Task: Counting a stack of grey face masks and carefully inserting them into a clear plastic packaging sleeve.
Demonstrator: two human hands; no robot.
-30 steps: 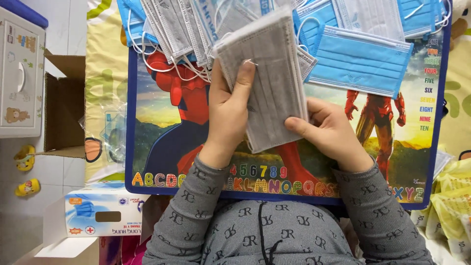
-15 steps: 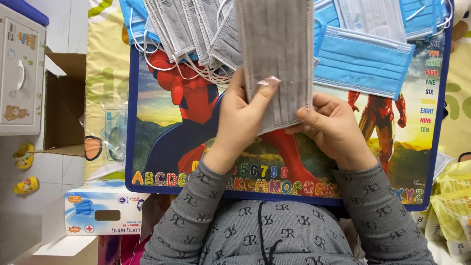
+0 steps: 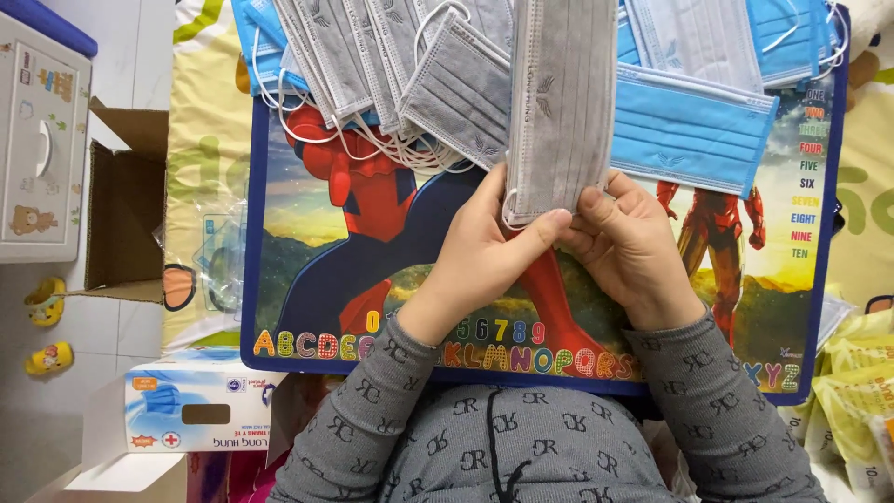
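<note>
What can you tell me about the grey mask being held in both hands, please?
The grey mask is a pleated, soft, fabric-like rectangle with stitched edges and a small wing-like mark. It stands on end, long side running away from the person, its far end out of frame. The left hand and right hand pinch its near end, above the board. It overlaps other grey and blue masks behind it.

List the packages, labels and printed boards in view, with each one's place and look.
Mask box: lower left, beside the left sleeve; flat carton, white and blue, dark window.
Cardboard box: left of the board; brown, open.
Printed board: under both hands; blue-edged rectangle, red and blue cartoon figures, coloured letters along the bottom.
Yellow packets: right edge; glossy, crumpled.
</note>
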